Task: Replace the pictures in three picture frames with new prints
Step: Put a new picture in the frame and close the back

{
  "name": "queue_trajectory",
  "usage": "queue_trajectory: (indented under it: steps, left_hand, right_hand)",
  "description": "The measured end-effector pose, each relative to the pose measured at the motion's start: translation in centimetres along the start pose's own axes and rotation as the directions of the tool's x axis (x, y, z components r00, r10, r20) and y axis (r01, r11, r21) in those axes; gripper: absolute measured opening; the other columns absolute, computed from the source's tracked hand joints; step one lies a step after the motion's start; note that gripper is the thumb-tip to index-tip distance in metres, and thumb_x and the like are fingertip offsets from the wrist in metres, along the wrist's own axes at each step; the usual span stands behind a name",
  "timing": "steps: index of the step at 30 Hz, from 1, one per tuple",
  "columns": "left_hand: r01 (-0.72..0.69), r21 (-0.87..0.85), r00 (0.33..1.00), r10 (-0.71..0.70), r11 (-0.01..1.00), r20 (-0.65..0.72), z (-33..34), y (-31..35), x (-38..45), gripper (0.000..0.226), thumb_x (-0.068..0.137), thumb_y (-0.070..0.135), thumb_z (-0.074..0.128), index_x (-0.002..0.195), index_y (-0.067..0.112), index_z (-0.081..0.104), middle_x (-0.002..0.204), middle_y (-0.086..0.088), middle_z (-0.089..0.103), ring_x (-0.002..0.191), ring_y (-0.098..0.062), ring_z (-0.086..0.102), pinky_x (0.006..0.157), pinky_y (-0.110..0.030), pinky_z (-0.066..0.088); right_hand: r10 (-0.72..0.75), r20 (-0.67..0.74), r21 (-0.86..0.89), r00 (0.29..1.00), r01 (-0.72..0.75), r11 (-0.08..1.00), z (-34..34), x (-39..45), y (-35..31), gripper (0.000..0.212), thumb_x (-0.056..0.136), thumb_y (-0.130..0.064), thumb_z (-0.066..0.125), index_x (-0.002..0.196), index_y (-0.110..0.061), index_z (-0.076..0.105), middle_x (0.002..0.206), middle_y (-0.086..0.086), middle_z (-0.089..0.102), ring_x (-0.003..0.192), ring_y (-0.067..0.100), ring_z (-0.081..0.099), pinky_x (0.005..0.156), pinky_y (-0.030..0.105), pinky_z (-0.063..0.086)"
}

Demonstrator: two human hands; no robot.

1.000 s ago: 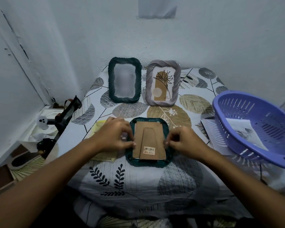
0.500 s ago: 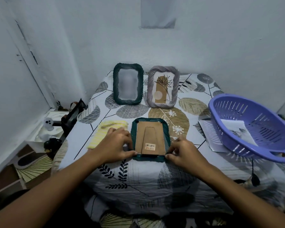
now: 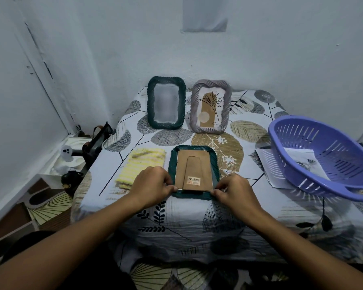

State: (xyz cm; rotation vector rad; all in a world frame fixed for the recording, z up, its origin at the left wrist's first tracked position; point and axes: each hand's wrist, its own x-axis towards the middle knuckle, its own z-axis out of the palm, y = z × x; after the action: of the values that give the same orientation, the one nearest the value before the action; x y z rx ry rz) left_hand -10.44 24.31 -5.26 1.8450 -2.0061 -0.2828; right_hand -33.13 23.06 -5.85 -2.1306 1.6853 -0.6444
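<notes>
- Three picture frames in view on the leaf-print cloth [image 3: 197, 216]: one dark green frame [image 3: 194, 171] lying face down nearest the person, a second dark green frame [image 3: 166, 105] and a grey frame [image 3: 211, 106] standing upright at the far edge, close together.
- Face-down frame shows its brown backing board [image 3: 194, 169] with a fold-out stand and a barcode sticker near the lower edge.
- Left hand [image 3: 152, 184] has thumb and fingers curled and pinching the near left corner of the backing board; right hand [image 3: 232, 191] pinches the near right corner likewise. Both hands are narrow, closed on the board's lower edge.
- Handling judgement: the board looks thin, light and stiff but bendable; lifting evenly from both near corners should avoid creasing it. Whether retaining tabs hold it cannot be told.
- A bright line along the board's near edge suggests a glass or clear pane beneath; if so, it is fragile and slippery and best kept flat inside the frame. The twisted-rope border looks rigid and offers a firm hold at the sides.
- Yellow knitted cloth [image 3: 142, 165] lies just left of the frame.
- Purple plastic basket [image 3: 323, 155] sits to the right, tilted, with printed sheets [image 3: 302, 162] inside and under it, presumably the new prints; paper, light and easily creased.
</notes>
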Motion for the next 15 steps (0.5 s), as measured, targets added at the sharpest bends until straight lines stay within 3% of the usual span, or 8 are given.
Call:
queue_trajectory:
  steps: [5, 11, 15]
  left_hand:
    - [0.041, -0.052, 0.999, -0.042, 0.998, -0.02, 0.06, 0.3, -0.43, 0.015, 0.077, 0.035, 0.077, 0.078, 0.019, 0.078, 0.074, 0.005, 0.073, 0.066, -0.008, 0.063, 0.059, -0.021, 0.042]
    - [0.076, -0.148, 0.997, -0.08, 0.986, -0.021, 0.44, 0.25, -0.87, 0.012, 0.078, 0.028, 0.077, 0.076, 0.016, 0.078, 0.065, 0.002, 0.07, 0.055, -0.004, 0.058, 0.05, -0.017, 0.038]
    - [0.088, -0.202, 0.994, -0.099, 0.975, -0.044, 1.01, 0.04, -1.14, 0.009, 0.079, 0.023, 0.076, 0.081, 0.014, 0.078, 0.077, -0.002, 0.075, 0.067, -0.01, 0.065, 0.059, -0.02, 0.047]
  right_hand:
    - [0.015, -0.034, 0.064, 0.999, -0.013, 0.998, 0.17, -0.16, 0.12, 0.009, 0.079, -0.024, 0.077, 0.077, -0.014, 0.078, 0.08, 0.001, 0.066, 0.077, 0.015, 0.059, 0.068, 0.033, 0.051]
    - [0.042, -0.06, 0.17, 0.997, -0.031, 0.985, 0.1, -0.37, -0.06, 0.007, 0.078, -0.017, 0.079, 0.076, -0.01, 0.078, 0.064, -0.018, 0.053, 0.066, 0.002, 0.051, 0.067, 0.027, 0.044]
    - [0.049, -0.074, 0.202, 0.996, -0.033, 0.979, 0.34, -0.5, -0.01, 0.005, 0.078, -0.015, 0.078, 0.079, -0.01, 0.079, 0.067, -0.018, 0.053, 0.068, 0.004, 0.051, 0.067, 0.025, 0.042]
